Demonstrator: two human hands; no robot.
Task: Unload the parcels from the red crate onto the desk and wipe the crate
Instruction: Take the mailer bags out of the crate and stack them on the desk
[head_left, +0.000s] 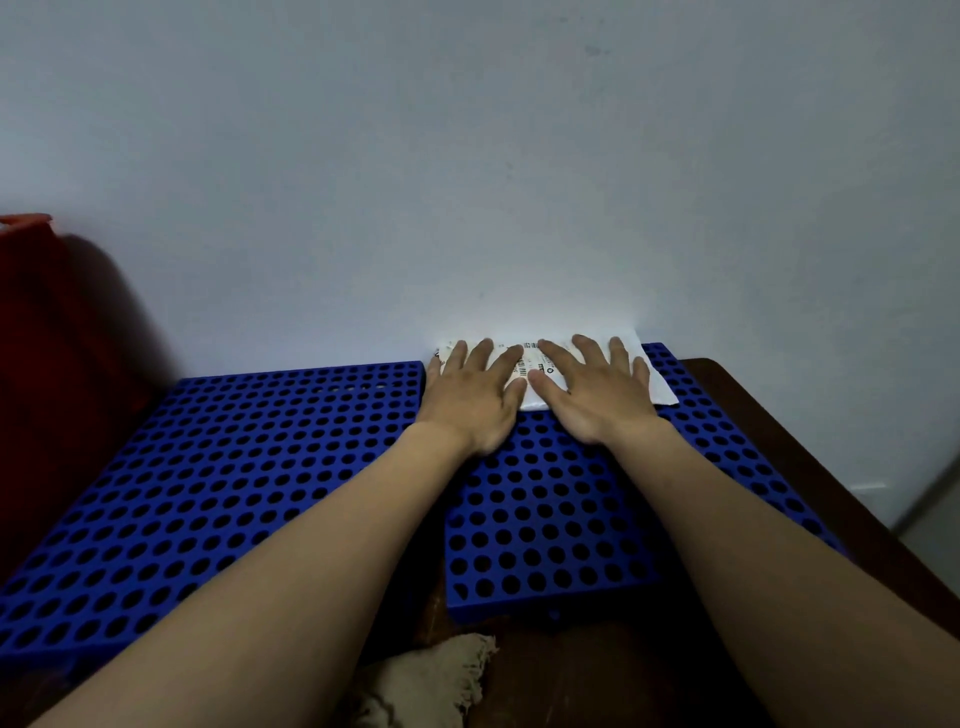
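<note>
- Your parcel (661, 385), a flat white mailer, lies at the far edge of the counter (779, 452), against the wall.
- Its label (530, 359) shows barcodes and black print between your hands; the writing is too small to read.
- Your left hand (475, 387) lies flat on the parcel's left part, fingers straight and spread, gripping nothing.
- Your right hand (592, 389) presses flat beside it, fingers also straight.
- The parcel sits on the right blue perforated mat (545, 519); a second mat (234, 467) lies to its left.
- The red crate (47, 338) stands at the far left, well apart from the parcel.
- A beige cloth (431, 680) lies at the near edge.
</note>
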